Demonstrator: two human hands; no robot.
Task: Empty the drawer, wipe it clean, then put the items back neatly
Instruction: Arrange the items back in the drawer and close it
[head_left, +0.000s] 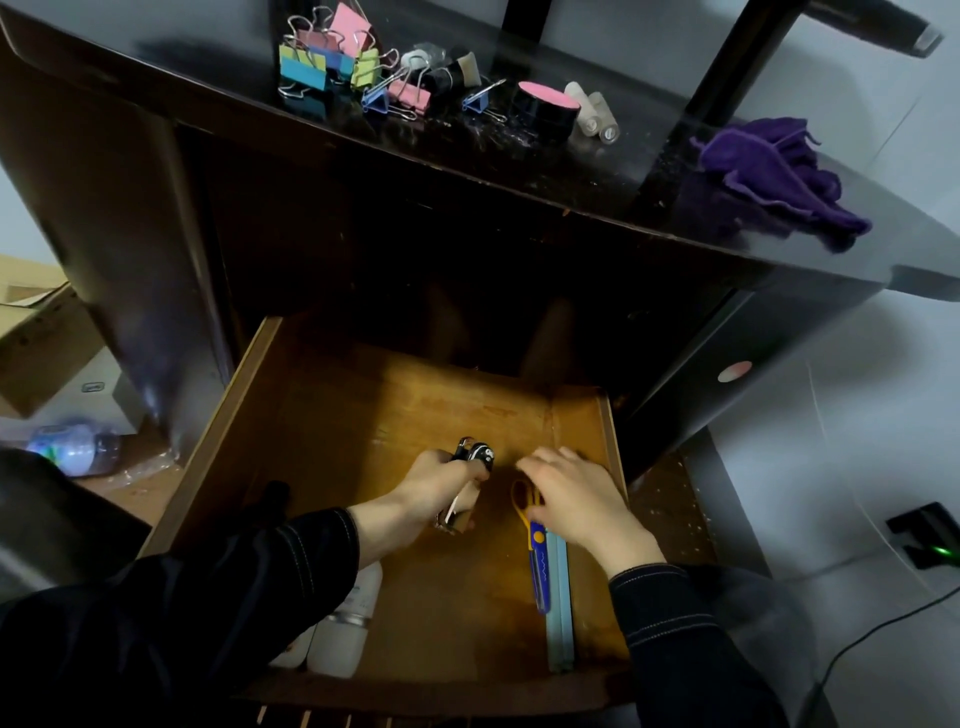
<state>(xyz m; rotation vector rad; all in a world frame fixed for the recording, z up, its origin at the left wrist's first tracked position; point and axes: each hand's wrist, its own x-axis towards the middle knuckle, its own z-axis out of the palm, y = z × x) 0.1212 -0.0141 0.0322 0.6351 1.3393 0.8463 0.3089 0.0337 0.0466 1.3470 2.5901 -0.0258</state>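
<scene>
Brown wooden drawer (363, 415): open, lower centre; holds yellow-handled blue scissors (537, 561), pale blue strip (561, 623), white bottles (343, 634) (lower-left corner).
Left hand (434, 480): curled round black-and-silver metal tool (475, 457), inside the drawer.
Right hand (576, 499): palm down over the scissors' handles; grip unclear.
Upper right: purple cloth (779, 176).

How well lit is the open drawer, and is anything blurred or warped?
In the head view the drawer is dim, the left arm shadowing its left half; the same view shows pale glare on the desk top, and its wide-angle lens bows the desk edges and smears the lower corners.
</scene>
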